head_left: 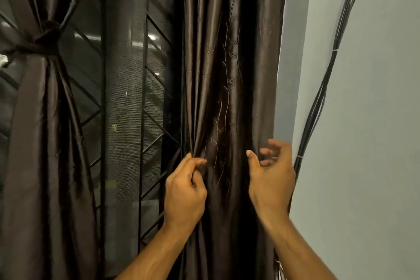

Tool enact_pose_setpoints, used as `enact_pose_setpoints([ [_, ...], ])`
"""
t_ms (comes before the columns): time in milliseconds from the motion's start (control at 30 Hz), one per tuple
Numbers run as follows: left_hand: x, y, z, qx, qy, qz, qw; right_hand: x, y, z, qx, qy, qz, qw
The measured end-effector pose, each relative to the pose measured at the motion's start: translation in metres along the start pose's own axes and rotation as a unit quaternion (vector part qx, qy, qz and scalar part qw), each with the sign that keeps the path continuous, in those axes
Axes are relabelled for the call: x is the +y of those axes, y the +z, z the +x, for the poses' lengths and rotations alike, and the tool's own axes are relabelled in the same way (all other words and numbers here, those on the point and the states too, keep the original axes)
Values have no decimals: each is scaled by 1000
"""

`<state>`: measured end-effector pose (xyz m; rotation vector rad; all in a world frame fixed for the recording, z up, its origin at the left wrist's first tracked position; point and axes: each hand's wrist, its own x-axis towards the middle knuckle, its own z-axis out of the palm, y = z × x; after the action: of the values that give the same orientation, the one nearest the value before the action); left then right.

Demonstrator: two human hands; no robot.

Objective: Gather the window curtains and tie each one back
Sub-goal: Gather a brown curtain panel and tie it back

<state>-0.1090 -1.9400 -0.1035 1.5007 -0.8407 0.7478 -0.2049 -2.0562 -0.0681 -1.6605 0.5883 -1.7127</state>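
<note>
Head view: a person's two bare forearms reach up to a dark brown satin curtain with faint embroidered stems [227,75], which hangs in loose vertical folds at the right side of a window.
Left hand [185,191]: it pinches the curtain's left edge between thumb and forefinger, the other fingers curled into the palm.
Right hand [271,170]: it sits at the curtain's right edge, fingers loosely curled and spread; the fingertips are blurred, and whether they grasp any fabric cannot be told.
Curtain on the right: ungathered and untied, it falls from the top of the frame to the bottom, between the window and the wall.
Curtain on the left: a second dark brown satin curtain [45,132] hangs well apart from the first, cinched at mid-height by a dark fabric tie-back [47,40] knotted round it.
Between the curtains: a sheer dark mesh panel [122,98] covers a black metal window grille of diagonal bars [156,125], with glints of light showing through.
Right side: a pale grey-blue wall [375,120] carries a bundle of black cables [327,75] that runs down it, bound in places with thin white ties, and passes just beside the right hand.
</note>
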Motion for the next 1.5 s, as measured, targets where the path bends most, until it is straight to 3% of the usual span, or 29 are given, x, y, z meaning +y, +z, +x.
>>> enact_pose_setpoints([
  [200,-3,5,1,-4,-9,2,1000,8,2,21,-35,0,-64,997],
  [400,-2,6,6,-18,-16,-2,1000,9,-8,13,-127,2,76,989],
  [633,13,22,-2,-56,31,-31,997,-8,15,5,-260,8,118,959],
  [800,12,25,-9,-10,28,-18,999,-15,15,5,-319,91,184,925],
  [933,21,24,-15,15,4,-91,996,-21,17,11,-328,106,178,922],
  [1100,22,24,-32,-71,-15,-137,988,-17,27,13,-337,-26,92,937],
  [1233,17,14,-26,6,-55,-179,982,-5,35,21,-289,-62,27,955],
  [1333,1,0,-7,99,-93,-111,985,-4,30,22,-296,-58,55,952],
  [1433,-23,-10,14,72,-172,34,982,-4,29,21,-306,-63,79,947],
  [1500,-30,-15,27,44,-198,24,979,-1,31,22,-303,-63,81,947],
])
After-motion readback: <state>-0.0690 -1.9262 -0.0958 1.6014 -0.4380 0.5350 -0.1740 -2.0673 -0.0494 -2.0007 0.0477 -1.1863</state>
